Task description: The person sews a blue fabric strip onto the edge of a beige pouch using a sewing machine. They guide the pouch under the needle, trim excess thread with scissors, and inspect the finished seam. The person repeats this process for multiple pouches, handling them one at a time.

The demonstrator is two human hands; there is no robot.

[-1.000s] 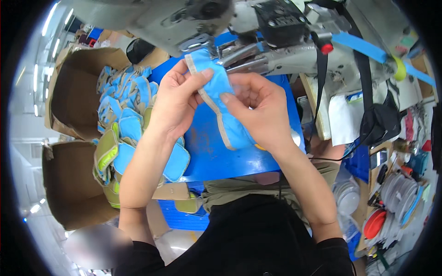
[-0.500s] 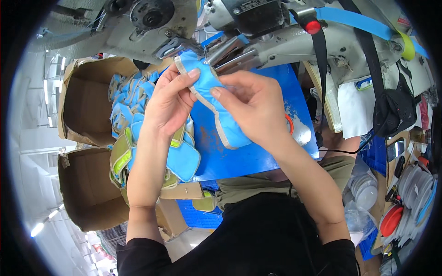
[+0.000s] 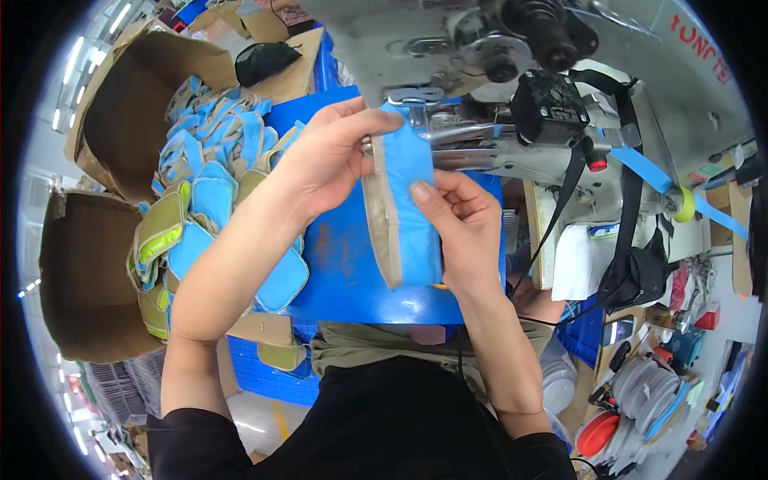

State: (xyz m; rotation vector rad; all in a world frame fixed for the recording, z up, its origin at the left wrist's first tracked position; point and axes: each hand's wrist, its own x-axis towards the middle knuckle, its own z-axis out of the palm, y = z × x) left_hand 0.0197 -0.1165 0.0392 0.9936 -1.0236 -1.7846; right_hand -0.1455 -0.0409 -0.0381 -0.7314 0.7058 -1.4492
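Between my hands hangs a blue fabric piece (image 3: pixel 412 216) with a grey-beige trimmed edge down its left side. My left hand (image 3: pixel 340 152) pinches its upper end, thumb on the front, close under the presser foot (image 3: pixel 416 98) of a sewing machine. Lower down, my right hand (image 3: pixel 464 224) grips the right edge of the fabric between thumb and fingers. The top of the piece reaches the machine's metal arm and folder (image 3: pixel 472 148); whether it lies under the foot I cannot tell.
A blue worktable (image 3: pixel 336 264) lies below my hands. To the left are a heap of blue and grey trimmed pieces (image 3: pixel 212 136), blue and green pouches (image 3: pixel 164 228), and two cardboard boxes (image 3: pixel 88 272). Blue binding tape (image 3: pixel 644 170) runs at the right, beside hanging black straps (image 3: pixel 628 192).
The view has shifted, and the machine's head now shows further right. The fabric has turned from slanting to nearly upright, its upper end now at the presser foot. Both hands keep hold.
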